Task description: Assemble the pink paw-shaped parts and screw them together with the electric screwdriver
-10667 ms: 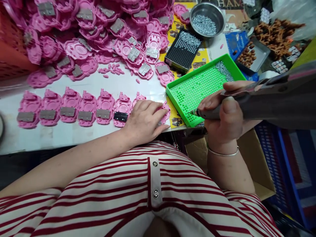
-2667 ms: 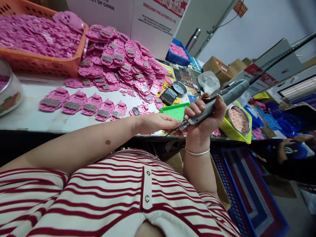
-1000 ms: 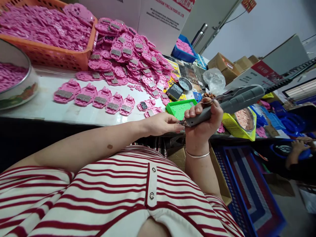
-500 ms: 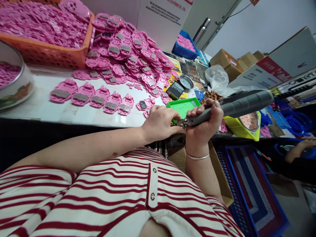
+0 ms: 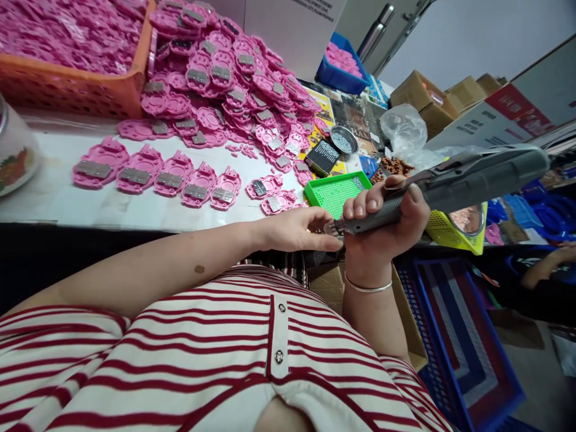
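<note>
My right hand is wrapped round the grey grip of an electric screwdriver, whose tip points left. At that tip, the thumb and fingers of my left hand come together; whatever they pinch is too small and hidden to make out. Just behind the hands lies a green tray with small screws at its far corner. Left of it are two pink plastic parts with metal plates. Farther left, several pink parts with metal plates stand in a row on the white table.
A large heap of pink parts rises behind the row, beside an orange basket. Past the tray are a black screw block and a round dish. A yellow basket sits at right; a blue crate is below.
The screwdriver and my right hand have shifted slightly right. My left fingers have straightened near the tip. A second pink part beside my left hand is now more exposed.
</note>
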A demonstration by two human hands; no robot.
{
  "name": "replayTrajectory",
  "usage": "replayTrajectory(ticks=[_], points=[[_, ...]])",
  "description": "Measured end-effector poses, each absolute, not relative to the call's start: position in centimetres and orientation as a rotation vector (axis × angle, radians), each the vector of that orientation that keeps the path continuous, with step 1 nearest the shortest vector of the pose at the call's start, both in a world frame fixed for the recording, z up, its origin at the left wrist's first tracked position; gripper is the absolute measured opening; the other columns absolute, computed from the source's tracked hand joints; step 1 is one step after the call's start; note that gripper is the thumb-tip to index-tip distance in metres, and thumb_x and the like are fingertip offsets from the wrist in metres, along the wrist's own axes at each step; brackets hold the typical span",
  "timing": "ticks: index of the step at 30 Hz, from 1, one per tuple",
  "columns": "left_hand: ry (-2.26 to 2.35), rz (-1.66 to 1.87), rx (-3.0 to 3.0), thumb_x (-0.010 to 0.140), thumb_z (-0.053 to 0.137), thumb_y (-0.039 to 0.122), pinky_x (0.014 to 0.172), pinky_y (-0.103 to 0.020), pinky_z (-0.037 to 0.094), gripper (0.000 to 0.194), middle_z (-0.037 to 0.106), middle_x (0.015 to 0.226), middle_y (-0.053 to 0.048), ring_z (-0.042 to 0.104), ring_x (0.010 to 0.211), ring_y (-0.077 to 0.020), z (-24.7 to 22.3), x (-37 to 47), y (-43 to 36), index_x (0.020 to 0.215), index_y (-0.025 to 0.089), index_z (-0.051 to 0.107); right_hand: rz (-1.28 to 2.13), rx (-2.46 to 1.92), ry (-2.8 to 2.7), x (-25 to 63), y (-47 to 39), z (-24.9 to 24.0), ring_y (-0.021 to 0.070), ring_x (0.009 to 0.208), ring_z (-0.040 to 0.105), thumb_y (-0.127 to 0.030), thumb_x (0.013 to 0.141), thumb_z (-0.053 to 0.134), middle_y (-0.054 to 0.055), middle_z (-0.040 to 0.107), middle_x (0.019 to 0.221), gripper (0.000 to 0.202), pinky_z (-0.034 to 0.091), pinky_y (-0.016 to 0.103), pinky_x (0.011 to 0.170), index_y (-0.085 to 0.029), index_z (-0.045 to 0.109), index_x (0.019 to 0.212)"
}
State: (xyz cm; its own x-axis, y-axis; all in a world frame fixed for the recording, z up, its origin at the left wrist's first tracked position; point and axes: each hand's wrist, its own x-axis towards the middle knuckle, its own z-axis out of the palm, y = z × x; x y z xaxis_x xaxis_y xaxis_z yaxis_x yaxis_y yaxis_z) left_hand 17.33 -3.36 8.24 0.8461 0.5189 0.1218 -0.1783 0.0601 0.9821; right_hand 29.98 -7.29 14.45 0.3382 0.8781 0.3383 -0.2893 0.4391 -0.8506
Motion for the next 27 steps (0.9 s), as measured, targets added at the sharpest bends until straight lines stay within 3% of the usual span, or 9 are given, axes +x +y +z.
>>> replayTrajectory(ticks=[3, 5, 10, 13, 17, 21, 24, 27], points=[[0.485, 0.656, 1.624, 0.07, 0.079, 0.041, 0.065, -0.025, 0.037, 0.031, 0.058, 0.07, 0.003, 0.05, 0.068, -0.0122, 8.6, 17.4, -3.6, 0.072, 0.016, 0.061, 0.838, -0.77, -0.906, 29.8, -6.9, 14.0, 0.0072, 0.04, 0.039, -0.046, 0.074, 0.063, -0.008, 0.04, 0.05, 0.022, 0.038, 0.022, 0.04, -0.024, 0.064, 0.078], [0.453, 0.629, 1.653, 0.074, 0.075, 0.04, 0.064, -0.025, 0.037, 0.028, 0.057, 0.067, 0.003, 0.05, 0.067, -0.0118, 8.7, 17.1, -3.3, 0.07, 0.015, 0.063, 0.856, -0.753, -0.933, 30.0, -6.8, 13.9, 0.0072, 0.04, 0.038, -0.046, 0.075, 0.062, -0.008, 0.039, 0.05, 0.022, 0.038, 0.022, 0.04, -0.024, 0.065, 0.079], [0.042, 0.272, 1.299, 0.076, 0.069, 0.066, 0.082, -0.031, 0.048, 0.051, 0.07, 0.085, -0.005, 0.062, 0.08, -0.0153, 8.5, 16.7, -2.8, 0.081, 0.015, 0.07, 0.951, -0.62, -1.066, 30.6, -6.9, 14.1, 0.0081, 0.036, 0.03, -0.053, 0.075, 0.06, -0.009, 0.032, 0.048, 0.029, 0.033, 0.023, 0.033, -0.025, 0.065, 0.081], [0.062, 0.332, 1.231, 0.071, 0.07, 0.073, 0.084, -0.033, 0.049, 0.059, 0.07, 0.089, -0.006, 0.062, 0.085, -0.0165, 8.3, 16.9, -3.2, 0.084, 0.016, 0.067, 0.93, -0.599, -1.096, 30.6, -7.0, 14.3, 0.0085, 0.036, 0.031, -0.052, 0.076, 0.06, -0.009, 0.033, 0.049, 0.028, 0.034, 0.024, 0.034, -0.025, 0.065, 0.082], [0.482, 0.702, 1.514, 0.063, 0.086, 0.052, 0.071, -0.028, 0.044, 0.046, 0.065, 0.081, 0.0, 0.057, 0.076, -0.0146, 8.4, 17.1, -3.9, 0.084, 0.017, 0.063, 0.829, -0.701, -1.005, 30.1, -6.8, 14.0, 0.0083, 0.038, 0.036, -0.048, 0.076, 0.059, -0.008, 0.037, 0.05, 0.025, 0.038, 0.024, 0.038, -0.024, 0.064, 0.081], [0.605, 0.877, 1.885, 0.079, 0.076, 0.036, 0.076, -0.031, 0.042, 0.02, 0.069, 0.081, -0.001, 0.06, 0.08, -0.017, 8.7, 16.6, -3.8, 0.079, 0.017, 0.067, 0.772, -0.756, -0.949, 29.7, -6.7, 13.6, 0.0082, 0.04, 0.039, -0.045, 0.076, 0.059, -0.008, 0.041, 0.051, 0.023, 0.038, 0.023, 0.039, -0.023, 0.064, 0.082], [0.464, 0.756, 1.869, 0.086, 0.066, 0.042, 0.072, -0.03, 0.041, 0.028, 0.066, 0.074, -0.001, 0.059, 0.075, -0.0165, 8.6, 16.4, -3.3, 0.075, 0.016, 0.067, 0.82, -0.746, -0.964, 30.0, -6.7, 13.8, 0.0084, 0.039, 0.038, -0.046, 0.074, 0.06, -0.009, 0.038, 0.051, 0.025, 0.037, 0.023, 0.039, -0.023, 0.063, 0.081], [0.276, 0.517, 1.585, 0.091, 0.055, 0.051, 0.07, -0.028, 0.045, 0.037, 0.067, 0.078, -0.002, 0.06, 0.075, -0.0151, 8.3, 16.6, -3.0, 0.084, 0.016, 0.067, 0.858, -0.72, -0.953, 30.2, -6.6, 14.0, 0.0084, 0.037, 0.036, -0.048, 0.071, 0.062, -0.009, 0.035, 0.049, 0.026, 0.034, 0.023, 0.036, -0.023, 0.063, 0.078]])
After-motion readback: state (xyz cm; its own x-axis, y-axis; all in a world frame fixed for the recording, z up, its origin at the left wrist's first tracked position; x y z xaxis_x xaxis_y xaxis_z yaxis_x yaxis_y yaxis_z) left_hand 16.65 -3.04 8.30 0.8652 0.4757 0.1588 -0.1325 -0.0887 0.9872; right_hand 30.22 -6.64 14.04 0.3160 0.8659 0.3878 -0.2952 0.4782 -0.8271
